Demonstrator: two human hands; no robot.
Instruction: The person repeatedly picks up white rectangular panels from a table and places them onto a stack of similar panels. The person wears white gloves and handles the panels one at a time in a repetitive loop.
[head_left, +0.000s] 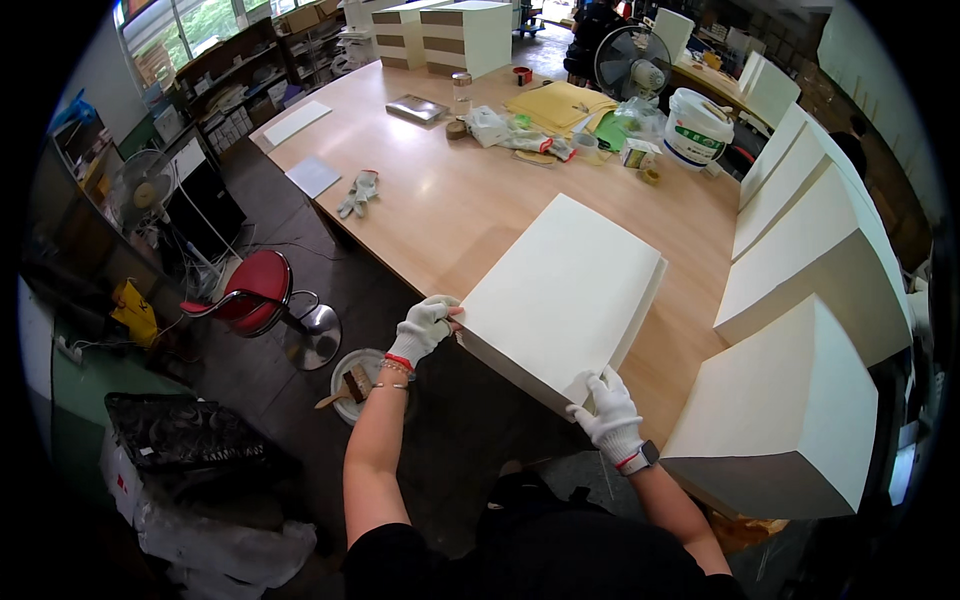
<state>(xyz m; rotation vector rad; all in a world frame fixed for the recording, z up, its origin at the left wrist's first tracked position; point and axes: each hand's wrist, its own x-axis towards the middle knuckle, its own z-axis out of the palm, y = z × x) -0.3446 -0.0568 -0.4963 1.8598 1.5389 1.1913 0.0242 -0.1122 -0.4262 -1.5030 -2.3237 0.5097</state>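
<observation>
A large cream-white box [560, 290] lies flat at the near edge of the wooden table [400, 180], its front overhanging that edge. My left hand [425, 325], in a white glove with bare fingertips showing, grips the box's near left corner. At the near right corner, my right hand [608, 412], also white-gloved, has its thumb and fingers closed about the box's edge. The underside of the box and some fingertips are hidden.
More white boxes [770, 400] stand along the right, others [465, 40] at the far end. A loose glove [359, 194], a white bucket [697, 128] and yellow sheets [560, 105] are on the table. Left below are a red stool [262, 290] and a brush [352, 385] on a pail.
</observation>
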